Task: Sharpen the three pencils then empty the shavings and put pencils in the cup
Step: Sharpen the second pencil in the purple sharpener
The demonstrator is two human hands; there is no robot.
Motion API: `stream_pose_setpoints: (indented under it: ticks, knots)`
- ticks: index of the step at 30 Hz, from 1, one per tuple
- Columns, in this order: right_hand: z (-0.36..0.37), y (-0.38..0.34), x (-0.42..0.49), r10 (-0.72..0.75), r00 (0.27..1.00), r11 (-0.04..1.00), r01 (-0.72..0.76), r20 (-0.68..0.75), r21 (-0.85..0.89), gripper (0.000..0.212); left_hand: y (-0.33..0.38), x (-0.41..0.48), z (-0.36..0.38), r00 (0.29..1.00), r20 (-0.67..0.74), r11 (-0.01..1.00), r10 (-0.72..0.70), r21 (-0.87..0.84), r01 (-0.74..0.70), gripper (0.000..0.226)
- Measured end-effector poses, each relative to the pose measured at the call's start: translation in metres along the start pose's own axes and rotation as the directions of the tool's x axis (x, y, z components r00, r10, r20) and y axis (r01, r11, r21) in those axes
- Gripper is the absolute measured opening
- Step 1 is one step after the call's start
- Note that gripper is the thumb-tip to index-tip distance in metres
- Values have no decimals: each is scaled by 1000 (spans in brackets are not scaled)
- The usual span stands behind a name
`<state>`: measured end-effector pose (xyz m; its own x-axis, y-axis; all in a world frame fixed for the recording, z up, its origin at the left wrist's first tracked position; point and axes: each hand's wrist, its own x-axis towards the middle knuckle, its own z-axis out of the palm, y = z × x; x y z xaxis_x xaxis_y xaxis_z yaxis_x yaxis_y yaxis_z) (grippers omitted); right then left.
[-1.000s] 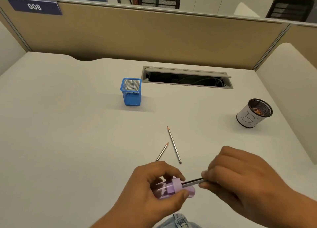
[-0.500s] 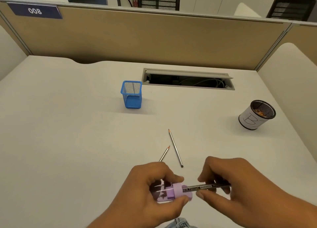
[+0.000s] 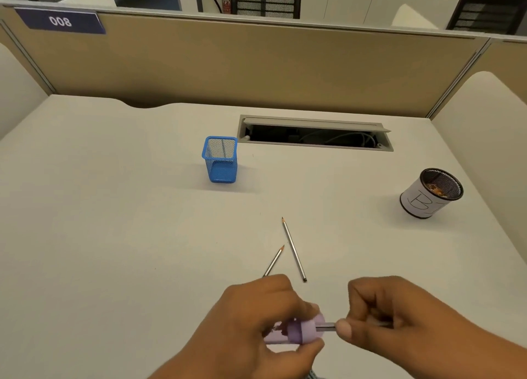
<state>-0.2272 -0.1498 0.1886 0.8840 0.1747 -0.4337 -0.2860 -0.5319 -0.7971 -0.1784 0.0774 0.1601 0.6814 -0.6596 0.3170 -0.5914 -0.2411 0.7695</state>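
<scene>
White worktop [image 3: 114, 236] sits inside beige partition walls [image 3: 256, 64], with an open cable slot [image 3: 313, 136] at the back. Near the front edge, the left hand [image 3: 256, 321] has its grip clamped on a purple sharpener [image 3: 305, 331]. The right hand [image 3: 399, 321] has its grip pinched on a pencil [image 3: 326, 326] that is pushed into it. A long pencil [image 3: 293, 250] and a short pencil [image 3: 274, 261] lie just beyond, and a blue mesh cup [image 3: 221, 161] stands further back.

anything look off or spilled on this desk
Nothing spilled or damaged. The cable hatch at the back of the desk stands open, cables showing, and a long pencil and a short pencil lie loose mid-desk at different angles, apart. The blue cup and white cup stand upright.
</scene>
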Motion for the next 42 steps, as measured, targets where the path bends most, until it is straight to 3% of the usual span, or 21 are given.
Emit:
stream_pose_setpoints:
  ticks: [2, 5, 6, 8, 10, 11, 13, 15, 19, 20, 22, 24, 26, 28, 30, 32, 33, 35, 36, 38, 42]
  knots:
    - [-5, -4, -6, -186, 978, 953, 157, -93, -260, 33, 4, 2, 2, 979, 5, 960, -203, -195, 200, 20]
    - [-15, -9, -6, -657, 753, 507, 405, -36, -761, 29, 8, 3, 5, 880, 162, 743, -447, -481, 466, 17]
    - [-14, -8, -4, -729, 684, 384, 442, 27, -811, 36, 8, 3, 6, 874, 180, 720, -452, -505, 476, 16]
    - [-12, -8, -3, -758, 649, 329, 459, 58, -825, 45, 9, 4, 9, 890, 147, 755, -432, -481, 446, 15]
    - [-7, -12, -3, -614, 789, 513, 398, -1, -761, 42, 7, 2, 9, 954, 38, 897, -299, -330, 294, 16]
    - [-5, -13, -2, -458, 887, 714, 330, -55, -618, 42, 3, 1, 9, 987, -9, 970, -163, -182, 159, 17]
    - [-2, -9, 1, -70, 997, 993, 67, -29, -93, 47, -2, -5, 9, 994, 29, 988, 110, 106, -112, 16]
    - [2, 1, 5, 108, 985, 979, -128, 131, 160, 47, -5, -11, 10, 986, 87, 975, 143, 162, -155, 17]
    - [1, -4, 2, -66, 995, 990, 74, 69, -117, 32, -4, -13, 8, 997, -5, 991, -83, -110, 82, 21]
    - [-2, -7, 1, -186, 982, 950, 190, 39, -249, 26, -3, -12, 8, 984, -1, 961, -181, -213, 177, 21]
    - [-10, -11, -1, -503, 864, 655, 405, 32, -638, 18, -2, -10, 8, 929, 53, 835, -366, -423, 353, 18]
    - [-15, -14, -1, -684, 725, 382, 448, 78, -808, 20, -1, -8, 8, 892, 89, 729, -443, -544, 417, 17]
    - [-11, -15, 0, -749, 656, 265, 428, 95, -864, 21, -1, -7, 8, 893, 89, 711, -440, -574, 407, 18]
    - [-8, -17, -3, -685, 724, 346, 424, 84, -837, 25, -3, -6, 6, 930, 29, 808, -367, -485, 334, 17]
    - [-3, -15, -4, -540, 841, 564, 395, 38, -725, 29, -6, -5, 2, 988, -32, 956, -153, -256, 139, 18]
    - [0, -14, 0, -201, 979, 880, 199, 42, -431, 33, -11, -6, -1, 996, -2, 996, 89, -6, -89, 17]
    - [1, -12, 3, -14, 996, 980, 33, 93, -199, 35, -13, -8, -1, 986, 35, 982, 162, 90, -165, 16]
    - [1, -12, 7, 239, 925, 950, -286, 297, 128, 40, -18, -13, 0, 966, 74, 939, 246, 229, -257, 18]
    - [1, -12, 8, 254, 897, 931, -328, 362, 159, 42, -19, -15, 2, 959, 79, 917, 273, 282, -284, 20]
    - [2, -9, 9, 217, 900, 961, -266, 378, 82, 46, -22, -18, 5, 955, 71, 906, 287, 303, -294, 21]
    - [2, -8, 11, 70, 962, 997, -77, 263, 15, 42, -30, -16, 0, 989, -19, 988, 145, 61, -144, 20]
